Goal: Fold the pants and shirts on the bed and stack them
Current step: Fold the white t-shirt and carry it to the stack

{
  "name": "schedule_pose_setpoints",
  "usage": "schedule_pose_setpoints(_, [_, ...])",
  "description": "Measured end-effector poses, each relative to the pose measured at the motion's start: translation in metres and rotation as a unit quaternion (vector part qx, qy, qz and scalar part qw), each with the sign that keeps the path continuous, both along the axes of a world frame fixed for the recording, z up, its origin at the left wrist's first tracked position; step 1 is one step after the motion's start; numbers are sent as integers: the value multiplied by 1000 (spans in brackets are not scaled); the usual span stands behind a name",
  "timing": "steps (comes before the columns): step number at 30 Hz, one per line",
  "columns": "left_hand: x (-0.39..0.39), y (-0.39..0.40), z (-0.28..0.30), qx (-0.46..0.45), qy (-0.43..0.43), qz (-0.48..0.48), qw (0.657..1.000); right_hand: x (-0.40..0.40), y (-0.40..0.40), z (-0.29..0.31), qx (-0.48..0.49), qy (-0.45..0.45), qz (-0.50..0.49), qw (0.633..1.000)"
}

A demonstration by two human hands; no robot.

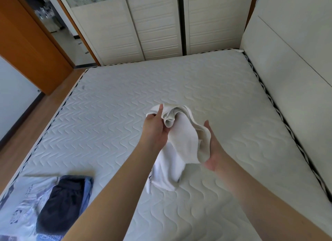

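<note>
A white garment [181, 140] hangs crumpled above the middle of the quilted mattress [116, 114], its lower end trailing down to the bed. My left hand [156, 129] grips its upper left part, thumb over the cloth. My right hand [213, 150] holds the bunched right side from underneath, palm up, fingers hidden behind the fabric. At the near left corner of the bed lies a pile: dark navy pants [61, 203] on top of a light blue piece [89, 188] and a white printed shirt [23, 206].
White sliding wardrobe doors [152, 24] stand beyond the far edge of the bed. A pale headboard [291, 75] runs along the right side. Wooden floor [36, 118] and an orange-brown door [27, 48] are to the left.
</note>
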State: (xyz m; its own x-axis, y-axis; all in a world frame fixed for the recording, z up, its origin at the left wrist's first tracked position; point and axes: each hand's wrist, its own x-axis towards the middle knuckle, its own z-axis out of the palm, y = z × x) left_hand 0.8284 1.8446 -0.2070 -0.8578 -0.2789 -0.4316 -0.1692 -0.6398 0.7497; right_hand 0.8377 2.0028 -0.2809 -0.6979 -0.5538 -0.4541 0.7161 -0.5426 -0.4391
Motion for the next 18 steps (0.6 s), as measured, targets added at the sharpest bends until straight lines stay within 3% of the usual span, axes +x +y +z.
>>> schedule_pose_setpoints(6, [-1, -12, 4, 8, 14, 12, 1000, 11, 13, 6, -17, 45, -48, 998])
schedule_pose_setpoints(10, [-2, -15, 5, 7, -24, 15, 1000, 8, 5, 6, 94, 197, -158, 963])
schedule_pose_setpoints(12, [-2, -16, 3, -17, -41, -3, 999, 7, 2, 5, 212, 244, -182, 929])
schedule_pose_setpoints(15, [1, -17, 1, -30, -49, -23, 998, 3, -1, 5, 400, 238, -190, 865])
schedule_pose_setpoints(18, [3, -16, -1, -23, -63, -6, 998, 2, -5, 9, 614, 278, -161, 721])
